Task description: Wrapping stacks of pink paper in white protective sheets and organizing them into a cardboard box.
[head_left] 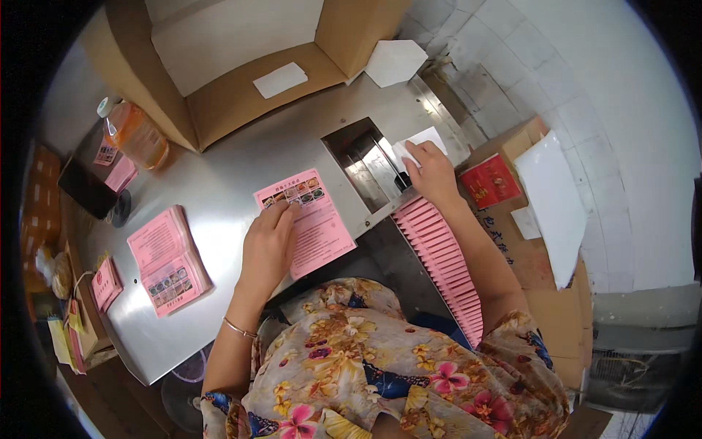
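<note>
Pressing pink leaflet (307, 219) flat, left hand (269, 245) (right hand (431, 174) on white sachet (418, 144))

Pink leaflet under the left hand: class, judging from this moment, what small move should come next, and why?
Probably slide the pink leaflet toward the machine slot. The left hand lies flat on it, loose on the metal table, while the right hand presses a white packet at the slot.

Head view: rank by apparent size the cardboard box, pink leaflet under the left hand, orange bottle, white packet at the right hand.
1. Cardboard box
2. Pink leaflet
3. Orange bottle, though fisheye bending near the rim makes this less sure
4. White packet, partly hidden by the right hand
</note>
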